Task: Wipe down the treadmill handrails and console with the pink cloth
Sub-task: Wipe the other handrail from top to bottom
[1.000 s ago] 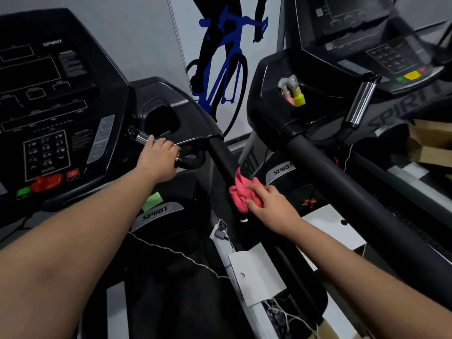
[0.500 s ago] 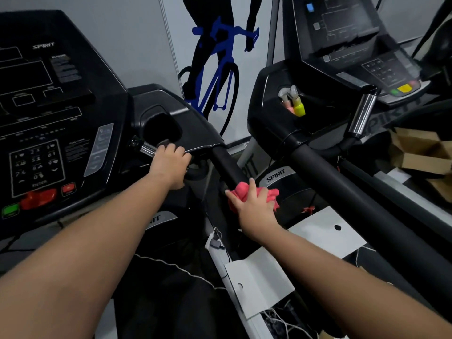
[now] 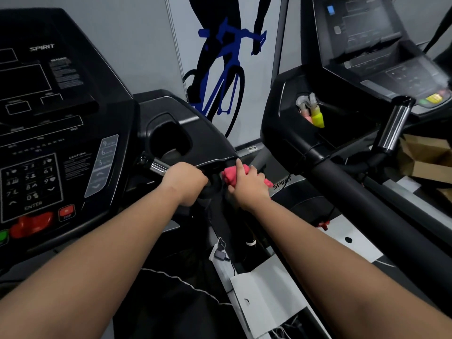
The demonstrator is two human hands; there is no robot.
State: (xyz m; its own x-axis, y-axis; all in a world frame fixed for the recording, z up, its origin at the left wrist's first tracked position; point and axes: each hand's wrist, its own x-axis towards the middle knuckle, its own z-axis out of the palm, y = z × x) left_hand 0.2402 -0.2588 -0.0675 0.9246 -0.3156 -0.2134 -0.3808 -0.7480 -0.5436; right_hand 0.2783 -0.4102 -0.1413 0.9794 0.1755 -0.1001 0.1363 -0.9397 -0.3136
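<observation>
1. Head view: the right hand [image 3: 247, 189] has slid the pink cloth [image 3: 230, 176] up the black handrail [image 3: 226, 216] since half a second ago. It now sits at the rail's far end, where the rail meets the console housing, just beside the left hand [image 3: 184, 183].
2. The right hand's fingers curl over the bunched cloth and clamp it around the rail, thumb pointing far.
3. The cloth's long axis runs left to right across the rail. One pink end shows left of the thumb and the other pokes out at the right edge of the hand.
4. The left hand stays clenched around the chrome grip [image 3: 157, 167] below the cup holder [image 3: 171, 140], as before.
5. The dark console [image 3: 49, 118] with its keypad and red stop button fills the left of the scene.
6. To the right, a second treadmill's thick rail [image 3: 367, 204] slants from far to near, with a yellow bottle [image 3: 316, 116] in its holder.
7. A cyclist graphic [image 3: 220, 69] marks the far wall between the machines.
</observation>
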